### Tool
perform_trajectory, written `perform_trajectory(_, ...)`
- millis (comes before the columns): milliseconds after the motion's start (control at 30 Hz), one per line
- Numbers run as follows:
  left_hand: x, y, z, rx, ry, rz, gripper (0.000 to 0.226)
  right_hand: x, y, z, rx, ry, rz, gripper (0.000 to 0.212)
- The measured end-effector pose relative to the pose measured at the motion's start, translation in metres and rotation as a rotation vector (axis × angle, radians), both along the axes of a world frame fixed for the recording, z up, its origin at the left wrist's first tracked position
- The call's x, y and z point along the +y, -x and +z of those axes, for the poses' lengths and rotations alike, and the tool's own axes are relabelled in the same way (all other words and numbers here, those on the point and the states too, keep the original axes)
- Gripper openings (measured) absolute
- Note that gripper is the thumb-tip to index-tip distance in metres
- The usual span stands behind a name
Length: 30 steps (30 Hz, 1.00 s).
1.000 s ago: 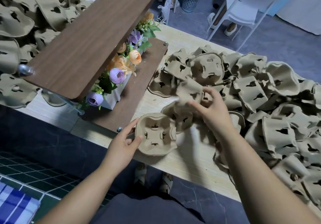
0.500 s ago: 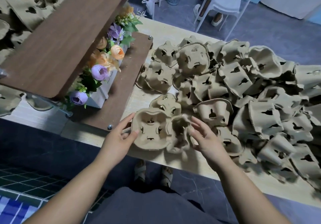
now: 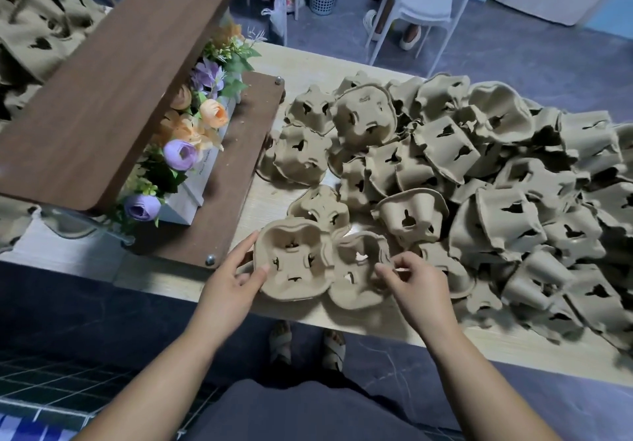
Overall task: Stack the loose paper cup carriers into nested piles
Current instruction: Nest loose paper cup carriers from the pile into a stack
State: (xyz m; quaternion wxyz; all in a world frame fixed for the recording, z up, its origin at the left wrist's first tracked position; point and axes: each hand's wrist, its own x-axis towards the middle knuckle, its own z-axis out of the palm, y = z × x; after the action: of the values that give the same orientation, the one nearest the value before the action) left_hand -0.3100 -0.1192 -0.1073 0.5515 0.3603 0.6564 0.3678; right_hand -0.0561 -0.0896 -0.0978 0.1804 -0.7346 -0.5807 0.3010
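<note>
Pulp carrier (image 3: 294,266) sits at the table (image 3: 496,344) edge, left hand (image 3: 236,279) pinching its rim; right hand (image 3: 414,279) fingers pinch the neighbouring carrier (image 3: 356,269). Light, stiff, crushable, I reckon: grip rims

Carriers are moulded brown pulp, with four slotted cup wells each. The near carrier (image 3: 294,266) is set open side up at the front edge of the table (image 3: 274,197); its left rim is pinched by the left hand (image 3: 233,279). The second carrier (image 3: 356,269) is tilted against the right rim of the first and is held at its right side by the right hand (image 3: 411,279). The third carrier (image 3: 320,206) lies just behind. The heap (image 3: 496,201) is spread to the right, un-nested, with many pieces overturned or on their sides.
</note>
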Motion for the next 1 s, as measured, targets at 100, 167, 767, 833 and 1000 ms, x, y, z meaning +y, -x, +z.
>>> perform_trajectory(100, 0.0, 0.001, -0.001, 0.003, 0.027, -0.008, 0.053, 0.005, -0.009, 0.017, 0.037, -0.039, -0.075, 0.014)
perform_trajectory(167, 0.0, 0.001, 0.0, 0.02, 0.038, -0.009, 0.053, 0.012, -0.013, 0.03, 0.109, -0.077, -0.129, 0.009)
perform_trajectory(767, -0.003, -0.006, 0.011, 0.001, 0.066, 0.057, 0.046, 0.006, 0.058, 0.016, 0.419, 0.081, -0.003, 0.018)
perform_trajectory(833, -0.004, -0.005, 0.01, -0.01, 0.062, 0.053, 0.047, 0.017, 0.055, 0.017, 0.379, 0.007, 0.045, 0.019)
perform_trajectory(1000, -0.008, 0.003, 0.004, -0.015, 0.055, 0.118, 0.048, 0.062, 0.054, 0.0, 0.13, -0.078, 0.24, 0.038)
